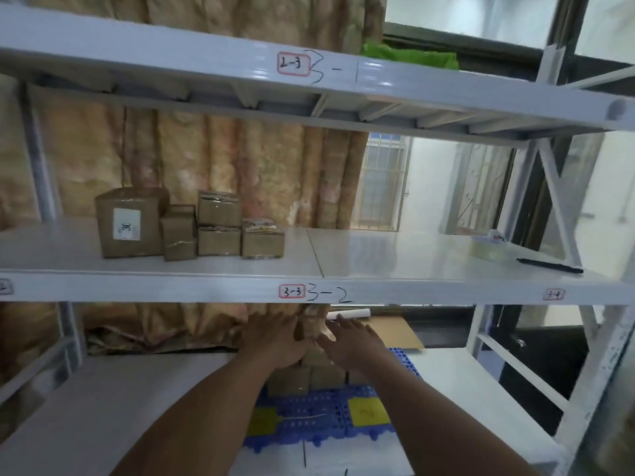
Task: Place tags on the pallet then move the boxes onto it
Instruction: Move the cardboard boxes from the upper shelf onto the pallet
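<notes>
On the white lower shelf [137, 400], a blue plastic grid pallet [309, 405] carries yellow paper tags [369, 412] and small brown cardboard boxes [292, 381]; left hand [275, 338] and right hand [350, 343] flank the topmost box [312, 329], fingers [271, 319] straight, unclenched.

The shelf [412, 255] is painted metal, smooth and glossy. The boxes [220, 240] are matt brown cardboard with shiny clear tape; one bears a white paper label [127, 224]. The pallet [309, 417] is blue gridded plastic. The tags [369, 412] are matt yellow paper. The curtain [240, 159] is creased cloth.
</notes>
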A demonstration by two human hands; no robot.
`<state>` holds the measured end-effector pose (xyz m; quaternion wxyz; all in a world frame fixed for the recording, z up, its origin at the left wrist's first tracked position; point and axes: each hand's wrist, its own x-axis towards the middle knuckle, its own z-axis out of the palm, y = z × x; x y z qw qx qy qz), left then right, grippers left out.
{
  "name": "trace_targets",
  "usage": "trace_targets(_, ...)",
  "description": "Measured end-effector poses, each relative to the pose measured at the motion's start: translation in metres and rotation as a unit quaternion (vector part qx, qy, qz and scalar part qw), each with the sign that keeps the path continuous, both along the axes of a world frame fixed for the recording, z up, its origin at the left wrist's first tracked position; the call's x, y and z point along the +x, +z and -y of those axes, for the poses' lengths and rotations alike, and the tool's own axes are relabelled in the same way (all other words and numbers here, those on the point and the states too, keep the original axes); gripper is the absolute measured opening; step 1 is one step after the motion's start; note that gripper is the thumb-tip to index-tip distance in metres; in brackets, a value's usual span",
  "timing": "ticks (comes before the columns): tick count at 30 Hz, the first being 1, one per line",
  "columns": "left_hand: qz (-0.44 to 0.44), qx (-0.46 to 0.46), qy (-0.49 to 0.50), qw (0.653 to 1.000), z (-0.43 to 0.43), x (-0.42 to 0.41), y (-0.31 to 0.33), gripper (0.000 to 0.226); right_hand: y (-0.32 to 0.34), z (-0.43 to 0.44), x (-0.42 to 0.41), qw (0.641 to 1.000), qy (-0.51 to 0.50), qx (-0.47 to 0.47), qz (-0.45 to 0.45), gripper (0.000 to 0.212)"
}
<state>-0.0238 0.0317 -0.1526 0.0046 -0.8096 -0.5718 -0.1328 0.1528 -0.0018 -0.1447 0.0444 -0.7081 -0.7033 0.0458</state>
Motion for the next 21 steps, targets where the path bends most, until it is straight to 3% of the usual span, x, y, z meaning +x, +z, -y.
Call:
trace_targets(9,-0.018,-0.025,0.040,0.999,0.043,-0.083,0.037,0.083,0.040,0.066,-0.066,0.998,0.021,0.048,-0.027,0.067)
trace_targets(13,-0.032,-0.016,0.042,0.998,0.080,-0.107,0.043,0.096,0.039,0.083,-0.090,0.998,0.042,0.041,0.000,0.099)
trace_targets(17,-0.045,-0.009,0.051,0.998,0.122,-0.137,0.058,0.102,0.059,0.125,-0.131,0.999,0.027,0.032,-0.034,0.061)
trace_targets(21,-0.059,-0.007,0.057,0.997,0.144,-0.176,0.086,0.098,0.086,0.149,-0.172,0.996,0.032,0.032,-0.071,0.061)
